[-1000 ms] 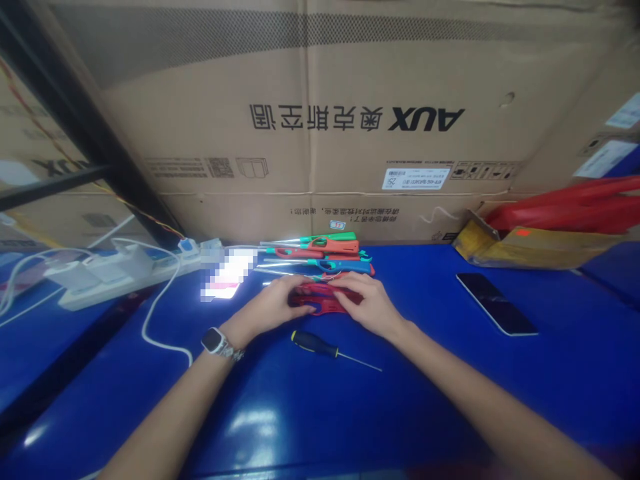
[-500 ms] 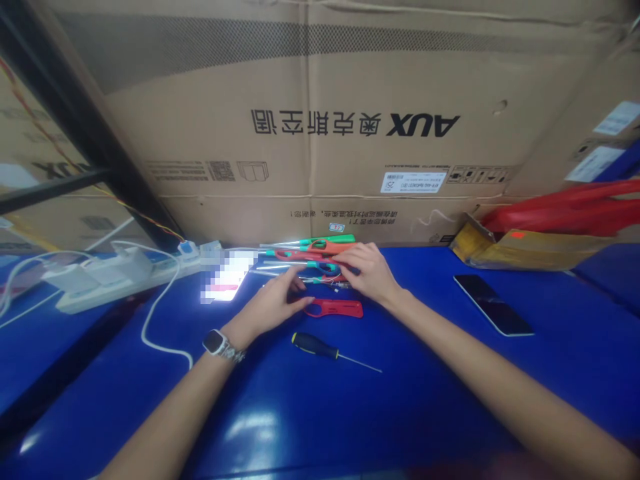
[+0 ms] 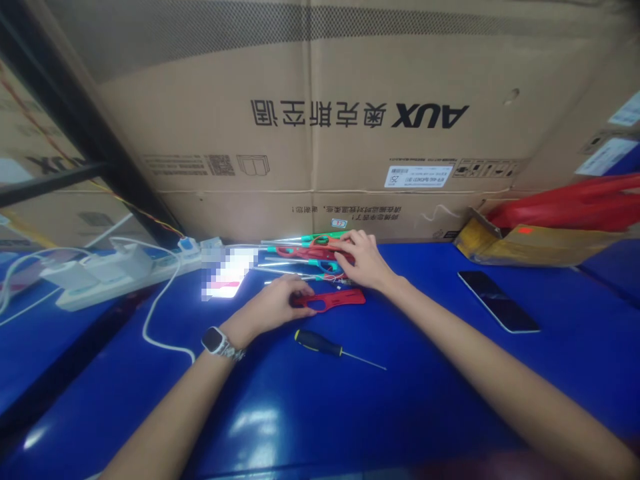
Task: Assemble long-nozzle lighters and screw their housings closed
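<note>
My left hand (image 3: 280, 300) is closed, thumb and fingers pinching the looped end of a red lighter casing (image 3: 345, 300), which lies low over the blue table. My right hand (image 3: 365, 260) reaches over a group of long-nosed gas lighters behind it. Its thumb and fingers close around a red lighter part (image 3: 320, 253), though the hand hides the far end. Beside it lie an orange lighter (image 3: 324, 241), a green lighter (image 3: 325, 236) and a blue lighter (image 3: 327, 267). Small metal parts and thin wires (image 3: 343, 283) show under my right hand. A screwdriver (image 3: 320, 343) with a black-and-yellow handle lies nearer me.
A lit, blurred phone screen (image 3: 233, 270) lies left of the lighters, by a white power strip (image 3: 110, 277) with cables. Another phone (image 3: 497, 301) rests at right, before an open carton (image 3: 540, 247) with red plastic. A large cardboard box (image 3: 320, 153) stands behind.
Both hands were together on the red casing. My right hand has moved back and up to the lighters, while my left stayed and pinched the casing's looped end again.
</note>
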Available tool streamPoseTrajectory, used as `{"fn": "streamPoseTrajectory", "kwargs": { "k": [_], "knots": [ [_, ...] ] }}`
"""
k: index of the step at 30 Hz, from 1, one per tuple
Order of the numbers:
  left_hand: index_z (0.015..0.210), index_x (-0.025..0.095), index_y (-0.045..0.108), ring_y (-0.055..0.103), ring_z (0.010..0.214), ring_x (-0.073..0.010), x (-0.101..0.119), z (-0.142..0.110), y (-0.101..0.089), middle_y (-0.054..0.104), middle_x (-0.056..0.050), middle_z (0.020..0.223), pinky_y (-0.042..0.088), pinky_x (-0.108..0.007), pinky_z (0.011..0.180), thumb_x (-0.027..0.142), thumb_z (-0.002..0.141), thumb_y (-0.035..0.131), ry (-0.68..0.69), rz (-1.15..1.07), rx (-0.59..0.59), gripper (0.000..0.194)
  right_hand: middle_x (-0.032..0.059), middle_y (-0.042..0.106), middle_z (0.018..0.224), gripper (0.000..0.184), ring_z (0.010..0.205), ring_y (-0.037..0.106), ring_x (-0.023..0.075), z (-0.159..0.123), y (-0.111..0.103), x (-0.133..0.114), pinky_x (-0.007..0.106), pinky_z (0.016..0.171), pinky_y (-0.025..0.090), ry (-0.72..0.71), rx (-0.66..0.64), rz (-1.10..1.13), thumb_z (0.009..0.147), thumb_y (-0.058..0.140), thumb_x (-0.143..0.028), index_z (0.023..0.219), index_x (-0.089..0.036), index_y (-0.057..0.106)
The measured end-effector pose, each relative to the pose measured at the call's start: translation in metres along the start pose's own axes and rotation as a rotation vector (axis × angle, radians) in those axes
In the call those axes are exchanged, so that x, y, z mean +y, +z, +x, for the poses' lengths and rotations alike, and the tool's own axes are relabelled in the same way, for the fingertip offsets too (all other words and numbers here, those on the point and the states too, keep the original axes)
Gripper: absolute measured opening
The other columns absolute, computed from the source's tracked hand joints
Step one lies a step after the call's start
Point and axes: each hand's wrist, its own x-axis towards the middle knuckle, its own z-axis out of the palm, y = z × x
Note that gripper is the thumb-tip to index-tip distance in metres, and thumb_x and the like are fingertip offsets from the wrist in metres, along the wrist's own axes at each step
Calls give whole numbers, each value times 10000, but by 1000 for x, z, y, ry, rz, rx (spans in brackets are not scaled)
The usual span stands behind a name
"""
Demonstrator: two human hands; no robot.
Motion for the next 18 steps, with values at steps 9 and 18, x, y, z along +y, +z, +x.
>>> {"fn": "streamPoseTrajectory", "kwargs": {
  "k": [9,18],
  "knots": [
    [1042,203,688,619,897,-209,6,0,-1,646,-67,983,523,-341,787,410,916,572,53,-40,140,268,76,666,1001,152,948,542,236,-69,-15,-20,391,781,362,-3,-46,77,872,550,-153,935,-196,681],
    [1001,197,679,603,988,-240,22,34,-3,661,-70,997,477,-421,926,346,977,469,189,86,220,258,61,687,959,168,921,590,220,-59,-20,16,375,803,414,267,50,84,897,534,-173,937,-212,693]
  ]
}}
